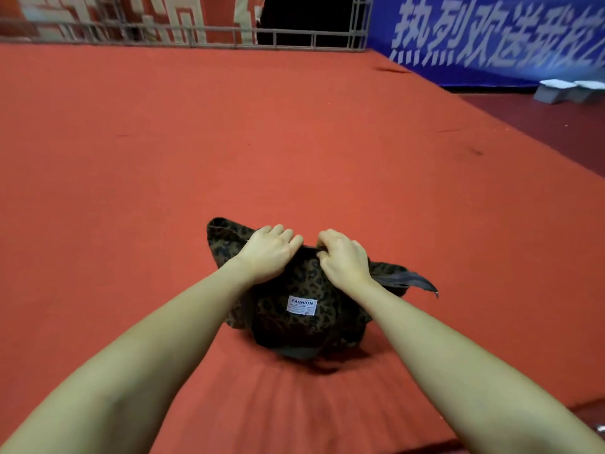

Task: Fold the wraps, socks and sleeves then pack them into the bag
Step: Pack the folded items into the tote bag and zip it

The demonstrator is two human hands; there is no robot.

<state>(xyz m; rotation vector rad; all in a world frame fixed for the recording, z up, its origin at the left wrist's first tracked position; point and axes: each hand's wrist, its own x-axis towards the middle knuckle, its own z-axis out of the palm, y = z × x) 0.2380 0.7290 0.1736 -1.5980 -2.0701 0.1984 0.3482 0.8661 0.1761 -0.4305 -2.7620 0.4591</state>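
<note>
Head view: a leopard-print bag (294, 309) sits on the red carpet floor (294, 142) near its near edge, long axis running left to right, mouth facing away. The left hand (266, 252) and right hand (342, 257) both have fingers curled, gripping the bag's top rim.

Matt cloth bag (294, 290), seemingly felt carpet (229, 142)

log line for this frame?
stage: packing | left hand: grips bag top | right hand: grips bag top | surface: red mat
</note>
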